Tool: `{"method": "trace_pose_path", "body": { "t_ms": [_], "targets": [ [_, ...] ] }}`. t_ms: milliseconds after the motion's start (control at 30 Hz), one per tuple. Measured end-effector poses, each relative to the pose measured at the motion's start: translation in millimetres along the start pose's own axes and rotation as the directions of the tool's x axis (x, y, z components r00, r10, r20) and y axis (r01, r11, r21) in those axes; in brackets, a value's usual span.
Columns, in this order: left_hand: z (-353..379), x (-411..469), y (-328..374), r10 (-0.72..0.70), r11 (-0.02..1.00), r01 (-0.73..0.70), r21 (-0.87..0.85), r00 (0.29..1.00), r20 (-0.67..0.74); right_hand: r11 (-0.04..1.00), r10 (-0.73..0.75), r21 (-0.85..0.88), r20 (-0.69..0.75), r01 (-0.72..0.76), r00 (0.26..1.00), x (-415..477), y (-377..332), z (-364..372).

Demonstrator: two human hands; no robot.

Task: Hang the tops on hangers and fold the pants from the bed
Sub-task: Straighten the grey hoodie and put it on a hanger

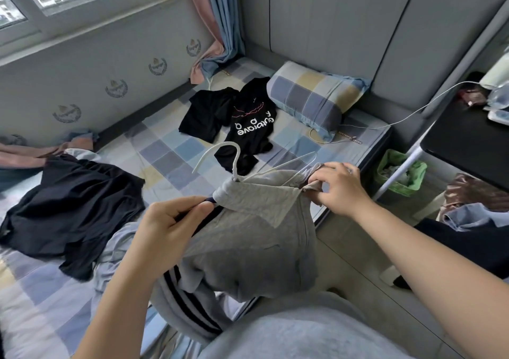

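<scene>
- The grey top (256,237) hangs between the two hands and below them, over the edge of the bed (165,152); a part of it with dark stripes trails down under the left wrist.
- The left hand (170,220) pinches the dark-trimmed edge of the grey top between thumb and fingers, just beside the neck of the white hanger (235,165).
- The right hand (338,190) is well apart from the left, its fingers curled round a bunch of the grey fabric at the far end of the hanger's arm.
- The hanger's hook stands up just beyond the left hand's fingertips. Its thin arms run from there towards the right hand, partly under the cloth.
- To the left of the left hand, a dark garment (74,207) lies spread and rumpled on the bed.
- To the right of the right hand, on the floor, is a green bin (399,174), and past it a black bench (468,143).
- Beyond both hands a black T-shirt with white lettering (248,127) lies flat on the checked sheet, touching a second black top (203,116) on its left.
- Farther still, a checked pillow (311,99) rests against the grey headboard (358,27), with a white cable (413,113) running from it towards the bench.
</scene>
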State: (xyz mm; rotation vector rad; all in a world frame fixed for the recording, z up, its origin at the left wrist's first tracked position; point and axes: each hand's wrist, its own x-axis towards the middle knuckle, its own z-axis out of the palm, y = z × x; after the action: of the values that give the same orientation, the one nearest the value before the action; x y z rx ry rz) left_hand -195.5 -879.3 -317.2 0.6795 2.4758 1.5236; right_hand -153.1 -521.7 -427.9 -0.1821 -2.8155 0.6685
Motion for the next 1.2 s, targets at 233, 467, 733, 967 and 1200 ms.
{"method": "trace_pose_path", "body": {
  "t_ms": [233, 467, 733, 967, 1200],
  "targets": [
    [2, 4, 13, 0.075, 0.997, -0.075, 0.002, 0.988, -0.136, 0.986, 0.002, 0.169, -0.004, -0.001, 1.0, 10, -6, -13],
    [-12, 17, 10, -0.005, 1.0, 0.005, 0.01, 1.0, -0.013, 0.998, -0.009, 0.058, -0.004, 0.009, 1.0, 15, 3, -22],
    [-23, 31, 14, -0.132, 0.99, 0.122, 0.065, 0.973, 0.188, 0.999, 0.023, -0.024, 0.014, -0.022, 1.0, 27, 2, -39],
    [-7, 38, 8, -0.266, 0.955, 0.225, 0.191, 0.937, 0.226, 0.975, -0.058, 0.222, 0.149, 0.024, 0.987, 20, -29, -58],
    [6, 49, 15, -0.179, 0.956, 0.104, 0.274, 0.948, 0.265, 0.916, -0.169, 0.399, 0.282, 0.044, 0.945, 18, -94, -76]
  ]
}}
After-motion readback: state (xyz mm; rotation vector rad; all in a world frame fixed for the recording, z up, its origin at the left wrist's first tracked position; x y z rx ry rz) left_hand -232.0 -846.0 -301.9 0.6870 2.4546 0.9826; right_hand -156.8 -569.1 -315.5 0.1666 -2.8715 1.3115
